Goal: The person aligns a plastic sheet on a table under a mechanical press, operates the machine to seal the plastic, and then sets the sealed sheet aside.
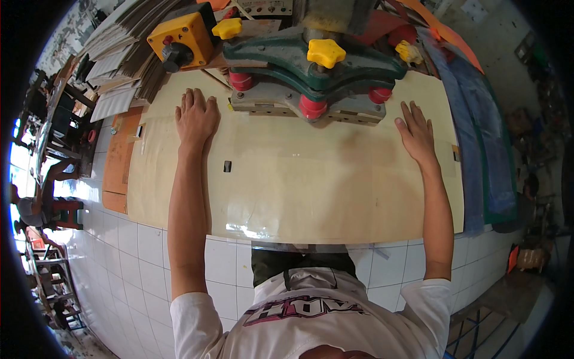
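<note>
A pale yellow sheet (287, 191) covers the tabletop in front of me. My left hand (197, 116) lies palm down on its left part, fingers stretched out, holding nothing. On the right side my right hand (417, 133) rests on the same sheet with the fingers extended and the thumb a little apart. Between the hands, at the far side, stands a press head with a dark green frame (269, 55), a yellow star knob (326, 54) and red round bumpers (313, 106). A grey metal bar (269, 103) sits low under it, close above the sheet. Neither hand touches the press.
A yellow control box (182, 42) with a dark knob stands at the far left. Beside it is a stack of cardboard sheets (122, 60). Blue plastic sheeting (469, 143) lies along the right edge. A person (36, 206) sits at the far left, near a red stool (69, 214).
</note>
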`<state>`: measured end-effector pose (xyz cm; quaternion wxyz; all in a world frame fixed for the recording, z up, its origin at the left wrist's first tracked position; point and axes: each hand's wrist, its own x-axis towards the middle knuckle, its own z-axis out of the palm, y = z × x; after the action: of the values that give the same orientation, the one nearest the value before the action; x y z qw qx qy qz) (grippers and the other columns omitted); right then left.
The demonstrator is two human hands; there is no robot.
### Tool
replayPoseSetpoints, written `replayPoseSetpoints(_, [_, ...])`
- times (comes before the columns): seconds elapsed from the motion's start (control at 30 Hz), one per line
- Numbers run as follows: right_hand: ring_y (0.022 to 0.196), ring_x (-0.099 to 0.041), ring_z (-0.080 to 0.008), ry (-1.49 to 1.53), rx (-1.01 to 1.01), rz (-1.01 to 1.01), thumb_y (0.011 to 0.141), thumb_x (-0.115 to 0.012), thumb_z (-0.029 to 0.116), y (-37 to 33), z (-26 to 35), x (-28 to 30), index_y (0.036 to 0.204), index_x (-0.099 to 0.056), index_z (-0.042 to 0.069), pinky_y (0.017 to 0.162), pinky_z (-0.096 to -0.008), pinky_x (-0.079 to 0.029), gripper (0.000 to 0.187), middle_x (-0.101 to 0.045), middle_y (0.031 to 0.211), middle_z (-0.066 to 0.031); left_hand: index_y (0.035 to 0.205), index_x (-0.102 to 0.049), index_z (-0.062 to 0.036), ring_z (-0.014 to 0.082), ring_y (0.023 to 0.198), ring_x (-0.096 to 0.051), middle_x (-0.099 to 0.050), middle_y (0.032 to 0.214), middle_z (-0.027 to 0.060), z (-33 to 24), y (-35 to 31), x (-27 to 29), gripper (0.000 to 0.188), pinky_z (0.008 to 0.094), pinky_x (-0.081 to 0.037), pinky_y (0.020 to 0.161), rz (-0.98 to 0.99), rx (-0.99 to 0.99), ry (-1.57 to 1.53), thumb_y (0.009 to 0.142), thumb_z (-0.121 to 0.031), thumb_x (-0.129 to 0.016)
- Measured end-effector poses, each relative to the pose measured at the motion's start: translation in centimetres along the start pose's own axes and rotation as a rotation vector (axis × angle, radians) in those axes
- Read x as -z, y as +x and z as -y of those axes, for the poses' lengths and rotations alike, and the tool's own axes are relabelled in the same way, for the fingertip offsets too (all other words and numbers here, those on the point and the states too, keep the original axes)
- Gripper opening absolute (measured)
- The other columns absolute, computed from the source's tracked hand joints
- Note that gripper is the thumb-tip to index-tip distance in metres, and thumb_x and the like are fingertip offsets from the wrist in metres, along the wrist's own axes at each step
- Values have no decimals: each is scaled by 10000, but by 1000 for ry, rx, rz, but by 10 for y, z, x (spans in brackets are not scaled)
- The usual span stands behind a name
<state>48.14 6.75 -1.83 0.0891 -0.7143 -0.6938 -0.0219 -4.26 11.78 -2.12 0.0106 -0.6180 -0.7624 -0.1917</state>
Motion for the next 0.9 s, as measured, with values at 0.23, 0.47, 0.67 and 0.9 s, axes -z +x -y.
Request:
replayPoseSetpoints(0.23, [1518,-213,-300,29,10,1,1024,-368,540,5,6,2,1552,-362,194,1205,-567,-114,631,-263,1634,-126,1486,-396,-8,330,1498,-251,-321,1589,203,6,1,-2,636,492,-160,1221,-33,16,-30,987,-401,-379])
replayPoseSetpoints(0.47, [1509,-238,-313,183,3,-26,1042,-385,452,2,-9,3,1505,-451,146,1208,-552,-100,558,-323,1606,-148,1441,-481,-37,300,1481,-297,-363,1578,168,16,-6,10,599,565,-135,1207,-179,105,-5,968,-402,-449])
replayPoseSetpoints(0.67, [1491,-282,-314,195,26,-50,1042,-410,415,-1,-1,4,1484,-478,128,1205,-547,-130,531,-363,1583,-162,1521,-387,-76,306,1527,-184,-262,1622,189,52,-8,26,684,584,-77,1203,-55,377,48,953,-455,-395])
replayPoseSetpoints(0.9, [1463,-332,-328,138,45,-117,1010,-464,423,0,-16,2,1460,-509,154,1187,-570,-174,526,-416,1543,-178,1534,-372,-130,326,1520,-187,-272,1613,199,73,0,27,691,575,-94,1208,-25,413,132,966,-525,-368])
